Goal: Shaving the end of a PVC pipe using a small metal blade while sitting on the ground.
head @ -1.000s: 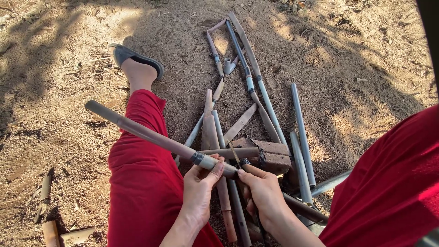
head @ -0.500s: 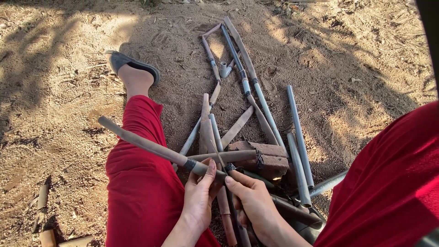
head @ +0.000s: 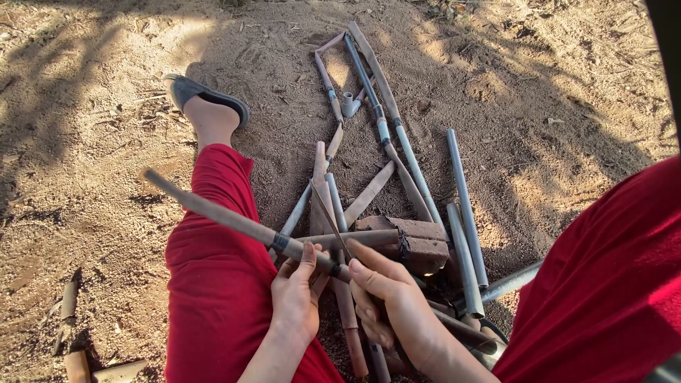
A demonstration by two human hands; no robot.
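Observation:
My left hand [head: 296, 292] grips a long dusty pipe [head: 213, 213] that slants up to the left across my red trouser leg [head: 220, 284]. My right hand [head: 394, 305] is closed on the same pipe just to the right, near a dark band on it, and its fingers also pinch a thin blade-like strip [head: 328, 218] that rises from the pipe. Both hands sit over a pile of pipes [head: 425, 198] lying on the sandy ground.
A brick [head: 415, 241] lies among the pipes just beyond my hands. My foot wears a grey sandal [head: 202, 92] at the upper left. Short pipe pieces [head: 71, 305] lie at the lower left. My other red-clad leg [head: 610, 284] fills the right side.
The long pipe has dropped lower and swung slightly, its far end now over the leg. My right hand has moved in close against my left hand on the pipe.

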